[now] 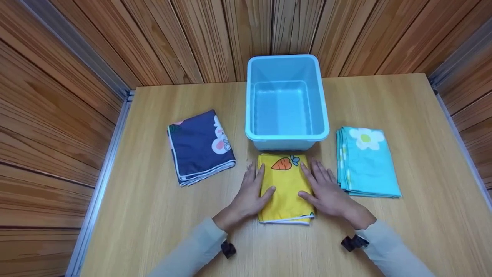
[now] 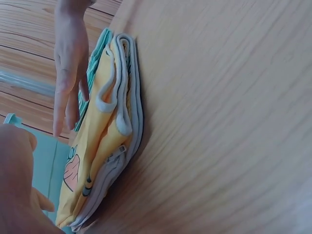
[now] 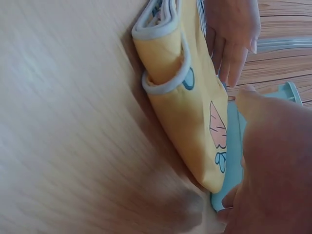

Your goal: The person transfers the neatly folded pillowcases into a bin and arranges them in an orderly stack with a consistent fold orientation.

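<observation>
Cloth (image 1: 286,194), yellow and folded, is lying between your left hand (image 1: 250,194) and right hand (image 1: 326,192), fingers extended, thumbs apparently touching it.

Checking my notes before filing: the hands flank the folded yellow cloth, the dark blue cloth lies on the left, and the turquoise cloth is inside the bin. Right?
Not quite: the turquoise cloth lies on the table, to the right of the bin, as the head view shows. The rest stands.

Plank walls (image 1: 215,38) behind tabletop (image 1: 146,227); metal rail (image 1: 103,171) along left edge.
</observation>
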A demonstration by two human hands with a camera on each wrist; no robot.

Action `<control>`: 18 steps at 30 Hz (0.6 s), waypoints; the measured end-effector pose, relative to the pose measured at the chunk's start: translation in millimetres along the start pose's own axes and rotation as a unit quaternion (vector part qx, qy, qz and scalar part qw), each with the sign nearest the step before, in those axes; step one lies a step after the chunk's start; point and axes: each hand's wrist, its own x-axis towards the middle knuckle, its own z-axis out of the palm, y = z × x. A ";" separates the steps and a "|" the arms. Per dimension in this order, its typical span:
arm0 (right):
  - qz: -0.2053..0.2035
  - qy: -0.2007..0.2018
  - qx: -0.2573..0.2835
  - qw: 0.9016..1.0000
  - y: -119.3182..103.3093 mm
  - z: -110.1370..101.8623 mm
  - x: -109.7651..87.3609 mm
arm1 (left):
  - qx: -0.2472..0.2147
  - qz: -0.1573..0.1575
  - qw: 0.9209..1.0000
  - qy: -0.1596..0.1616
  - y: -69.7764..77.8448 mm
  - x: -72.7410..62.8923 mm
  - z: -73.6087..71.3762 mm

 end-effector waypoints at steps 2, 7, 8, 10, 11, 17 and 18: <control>-0.002 -0.001 -0.002 1.000 -0.6 1.2 0.5 | -0.002 -0.006 1.000 -0.002 0.8 0.0 1.5; -0.008 0.000 -0.009 1.000 -2.2 6.1 1.2 | 0.004 -0.004 1.000 0.000 2.2 -0.3 6.6; -0.009 0.000 -0.011 1.000 -2.5 7.3 1.4 | 0.007 -0.003 1.000 0.001 2.5 -0.3 7.4; -0.008 -0.001 -0.013 1.000 -3.1 9.0 1.7 | 0.007 -0.002 1.000 0.004 3.0 0.1 8.7; -0.007 -0.001 -0.014 1.000 -3.3 9.7 1.9 | 0.007 -0.005 1.000 0.004 3.3 0.7 9.0; 0.005 0.001 -0.017 1.000 -4.0 9.6 2.4 | 0.007 -0.027 1.000 0.006 4.9 4.2 10.7; 0.007 0.001 -0.018 1.000 -4.1 9.3 2.4 | 0.009 -0.029 1.000 0.006 4.9 4.4 10.9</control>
